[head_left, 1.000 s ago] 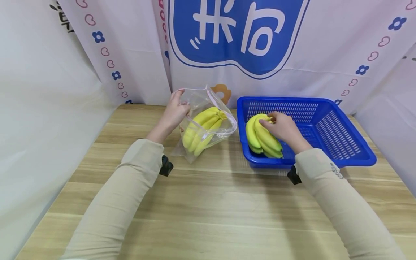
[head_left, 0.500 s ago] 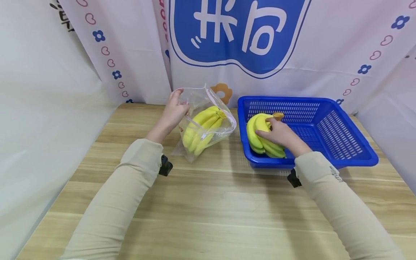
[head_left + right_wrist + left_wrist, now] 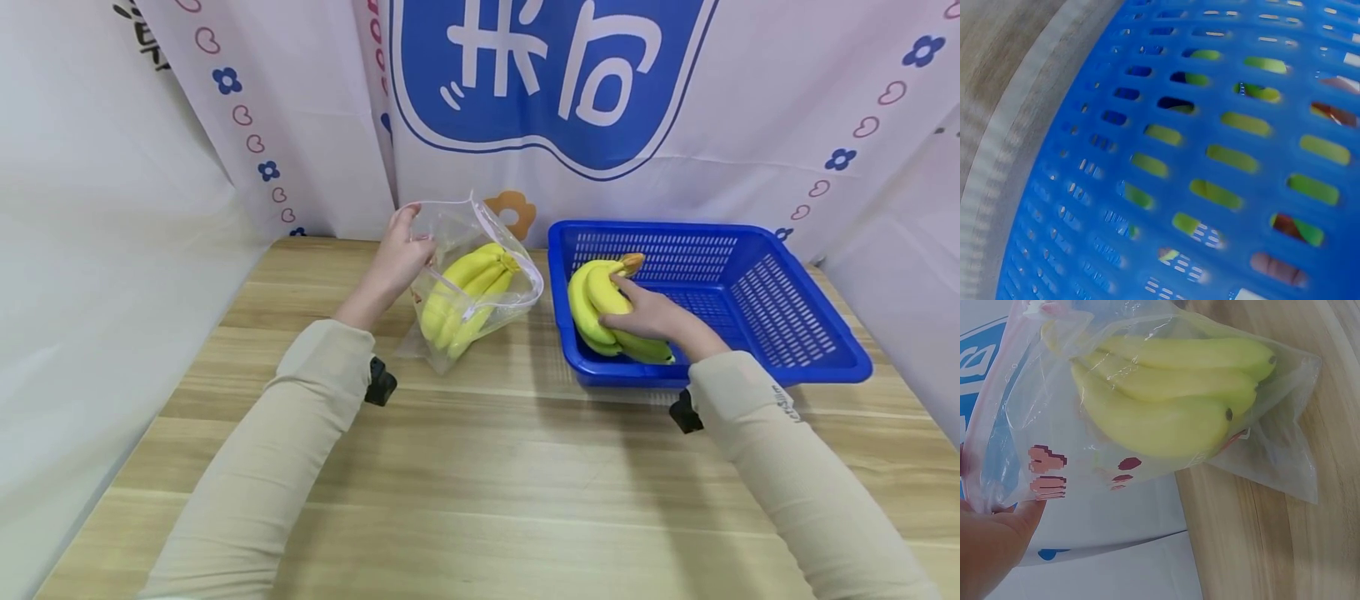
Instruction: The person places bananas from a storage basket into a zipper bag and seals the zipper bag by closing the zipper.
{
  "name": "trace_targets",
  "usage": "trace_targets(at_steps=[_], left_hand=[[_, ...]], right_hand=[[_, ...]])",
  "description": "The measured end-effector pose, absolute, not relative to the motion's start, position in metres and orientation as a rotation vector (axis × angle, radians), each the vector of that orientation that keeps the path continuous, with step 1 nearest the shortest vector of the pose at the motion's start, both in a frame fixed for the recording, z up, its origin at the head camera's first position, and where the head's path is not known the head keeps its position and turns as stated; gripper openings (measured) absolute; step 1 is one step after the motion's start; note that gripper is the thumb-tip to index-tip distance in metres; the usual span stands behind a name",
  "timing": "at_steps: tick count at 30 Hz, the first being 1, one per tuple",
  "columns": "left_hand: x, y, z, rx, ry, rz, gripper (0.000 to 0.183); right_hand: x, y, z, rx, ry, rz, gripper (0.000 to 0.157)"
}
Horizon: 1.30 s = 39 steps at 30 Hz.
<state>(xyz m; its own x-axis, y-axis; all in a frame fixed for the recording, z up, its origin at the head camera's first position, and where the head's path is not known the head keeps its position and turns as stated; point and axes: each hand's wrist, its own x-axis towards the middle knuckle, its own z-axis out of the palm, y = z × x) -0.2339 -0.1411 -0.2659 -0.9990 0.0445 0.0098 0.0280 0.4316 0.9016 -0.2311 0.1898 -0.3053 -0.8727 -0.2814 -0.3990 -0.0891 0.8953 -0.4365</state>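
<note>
My left hand [image 3: 401, 258] pinches the mouth edge of a clear zip bag [image 3: 525, 296] and holds it open. Inside the bag lies a bunch of yellow bananas [image 3: 468, 292]; the left wrist view shows the bag [image 3: 1266, 469] with red printed marks and the bananas [image 3: 1160, 422] through the film. My right hand [image 3: 648, 317] grips a second bunch of bananas [image 3: 592, 296] at the left side of the blue basket [image 3: 787, 308], thumb on the near side. Through the basket's slots, the right wrist view shows bits of this bunch [image 3: 1232, 158] and a finger [image 3: 1277, 267].
The bag and the basket stand side by side at the back of a wooden table [image 3: 480, 467]. A white printed cloth [image 3: 322, 125] hangs right behind them. The basket's slotted walls rise around the second bunch.
My right hand has slid lower around the bananas in the basket and taken hold of them. The bunch has turned slightly, its brown stem now showing. My left hand and the bag have hardly moved.
</note>
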Motion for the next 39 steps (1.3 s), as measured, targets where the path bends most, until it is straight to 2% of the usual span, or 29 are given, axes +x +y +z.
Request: trace_targets(at_steps=[14,23,31,37,39], left_hand=[[-0.233,-0.143,-0.266,0.053,2.634,1.672,0.076],[-0.234,-0.144,-0.267,0.057,2.636,1.672,0.074],[-0.235,-0.144,-0.268,0.052,2.645,1.670,0.075],[-0.235,-0.144,-0.268,0.042,2.635,1.674,0.075],[-0.235,-0.144,-0.269,0.041,2.635,1.673,0.075]], right_hand=[[-0.233,0.191,-0.308,-0.214,2.783,-0.589,0.069],[-0.234,0.197,-0.308,-0.240,2.774,-0.592,0.067],[-0.233,0.214,-0.309,-0.359,2.555,-0.648,0.070],[-0.230,0.216,-0.312,-0.404,2.412,-0.604,0.088],[-0.229,0.216,-0.313,-0.396,2.400,-0.582,0.089]])
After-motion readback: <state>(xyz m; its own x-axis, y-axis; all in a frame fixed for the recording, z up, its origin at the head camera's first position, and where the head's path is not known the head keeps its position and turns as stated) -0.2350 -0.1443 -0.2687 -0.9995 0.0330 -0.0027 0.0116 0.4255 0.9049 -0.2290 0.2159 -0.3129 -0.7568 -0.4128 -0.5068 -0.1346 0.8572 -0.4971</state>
